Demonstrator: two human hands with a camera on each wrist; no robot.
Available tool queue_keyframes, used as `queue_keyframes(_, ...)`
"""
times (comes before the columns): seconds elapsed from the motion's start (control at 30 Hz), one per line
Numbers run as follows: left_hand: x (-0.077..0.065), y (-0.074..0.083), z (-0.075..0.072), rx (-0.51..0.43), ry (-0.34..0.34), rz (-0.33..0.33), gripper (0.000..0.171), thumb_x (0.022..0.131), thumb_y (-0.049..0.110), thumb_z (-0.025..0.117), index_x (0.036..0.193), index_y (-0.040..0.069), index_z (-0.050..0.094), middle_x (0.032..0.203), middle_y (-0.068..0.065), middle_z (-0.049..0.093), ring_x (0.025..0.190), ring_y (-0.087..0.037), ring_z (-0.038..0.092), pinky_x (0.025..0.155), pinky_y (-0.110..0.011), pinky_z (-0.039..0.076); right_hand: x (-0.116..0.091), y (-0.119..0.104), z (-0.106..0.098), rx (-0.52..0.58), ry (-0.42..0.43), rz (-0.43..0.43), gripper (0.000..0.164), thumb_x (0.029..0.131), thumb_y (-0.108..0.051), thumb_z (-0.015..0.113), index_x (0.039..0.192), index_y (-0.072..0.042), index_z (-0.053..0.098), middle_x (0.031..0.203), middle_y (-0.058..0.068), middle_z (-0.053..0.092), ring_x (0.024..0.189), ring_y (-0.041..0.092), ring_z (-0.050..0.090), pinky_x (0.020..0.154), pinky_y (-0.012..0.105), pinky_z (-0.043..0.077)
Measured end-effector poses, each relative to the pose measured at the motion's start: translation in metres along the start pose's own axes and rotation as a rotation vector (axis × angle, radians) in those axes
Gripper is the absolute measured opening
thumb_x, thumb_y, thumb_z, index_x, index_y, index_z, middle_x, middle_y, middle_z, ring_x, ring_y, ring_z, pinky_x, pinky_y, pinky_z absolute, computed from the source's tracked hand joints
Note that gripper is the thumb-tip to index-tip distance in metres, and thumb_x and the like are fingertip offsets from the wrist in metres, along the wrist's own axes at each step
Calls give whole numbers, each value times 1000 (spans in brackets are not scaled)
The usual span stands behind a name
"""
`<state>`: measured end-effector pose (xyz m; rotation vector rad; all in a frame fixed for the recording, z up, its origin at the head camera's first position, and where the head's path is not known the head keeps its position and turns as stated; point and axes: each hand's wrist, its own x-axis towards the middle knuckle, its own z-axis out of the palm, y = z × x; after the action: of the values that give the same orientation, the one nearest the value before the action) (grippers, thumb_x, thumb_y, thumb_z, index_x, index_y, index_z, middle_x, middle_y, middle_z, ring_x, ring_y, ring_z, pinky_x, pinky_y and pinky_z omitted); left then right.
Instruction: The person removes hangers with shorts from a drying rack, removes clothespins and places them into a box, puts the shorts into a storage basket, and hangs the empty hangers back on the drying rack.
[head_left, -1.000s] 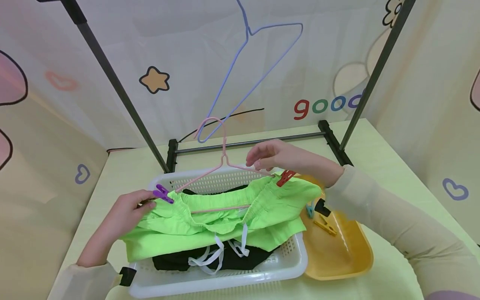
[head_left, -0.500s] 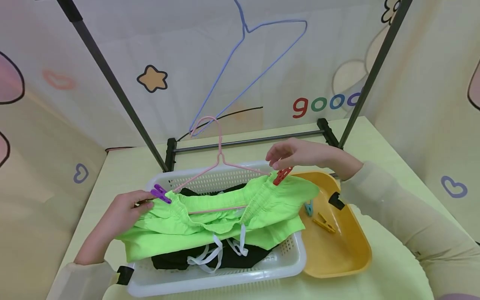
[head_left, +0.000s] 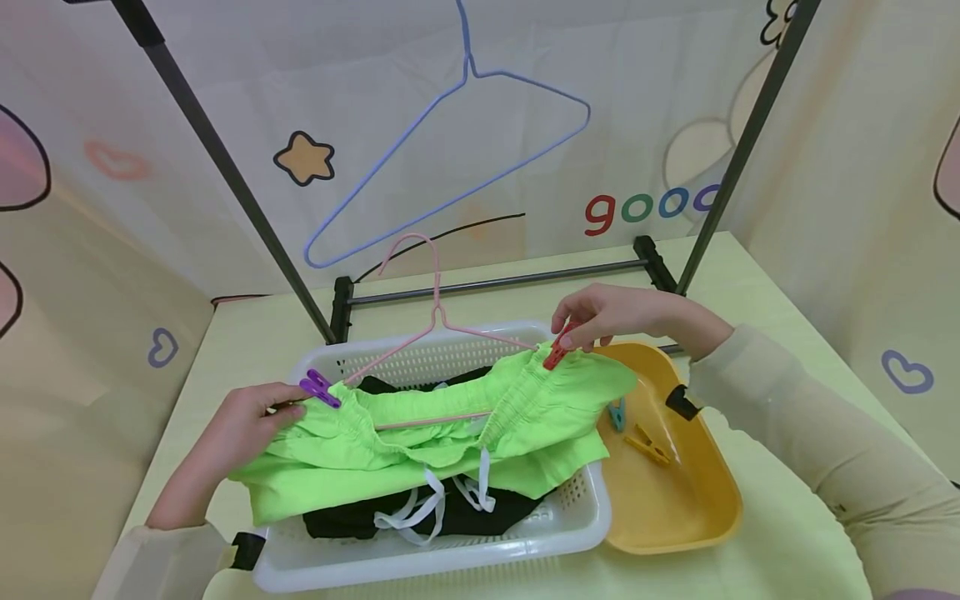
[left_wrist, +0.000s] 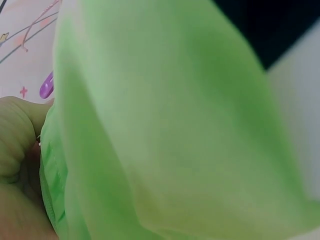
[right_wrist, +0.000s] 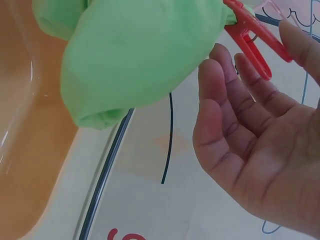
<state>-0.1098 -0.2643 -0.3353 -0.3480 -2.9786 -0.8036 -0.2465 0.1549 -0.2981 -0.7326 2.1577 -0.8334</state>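
Bright green shorts [head_left: 450,404] with white drawstrings hang on a pink wire hanger [head_left: 437,300] over a white basket [head_left: 442,571]. A purple clothespin [head_left: 320,388] clips their left end, and a red clothespin [head_left: 557,354] clips the right. My left hand [head_left: 251,425] pinches the waistband beside the purple clothespin; in the left wrist view, green cloth covers most of the fingers. My right hand [head_left: 618,315] has thumb and fingers round the handles of the red clothespin. In the right wrist view those handles [right_wrist: 257,55] stand spread between thumb and curled fingers.
Black cloth [head_left: 352,521] lies in the basket under the shorts. An orange tub [head_left: 675,525] at right holds a yellow clothespin [head_left: 647,447] and a teal one [head_left: 617,415]. Behind stands a dark rack [head_left: 495,285]; a blue hanger [head_left: 450,204] hangs above.
My right hand has moved right along the waistband and come down onto the red clothespin. The blue hanger has swung round to face me more. My left hand stays on the shorts.
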Motion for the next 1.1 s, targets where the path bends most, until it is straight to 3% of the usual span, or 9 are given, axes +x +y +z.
queue_keyframes(0.17,0,-1,0,8,0,2,19,79,1,61,96,0,66,95,-15,66,86,-28,61,68,-29,48,-2,3,-1,7,10,-1,26,84,-27,59,95,-4,54,79,7,59,72,18,53,64,27,44)
queue_keyframes(0.53,-1,-2,1,4,3,-3,19,78,1,62,97,1,67,95,-15,66,84,-27,61,66,-27,48,-2,8,-1,71,57,-32,22,83,-20,61,90,-1,54,76,10,59,66,16,51,63,28,45)
queue_keyframes(1.1,-2,-2,0,23,22,13,17,78,1,62,94,2,67,92,-12,67,79,-16,59,65,-24,47,-4,9,1,86,132,-96,16,84,-16,59,82,0,54,70,1,58,64,16,48,60,27,44)
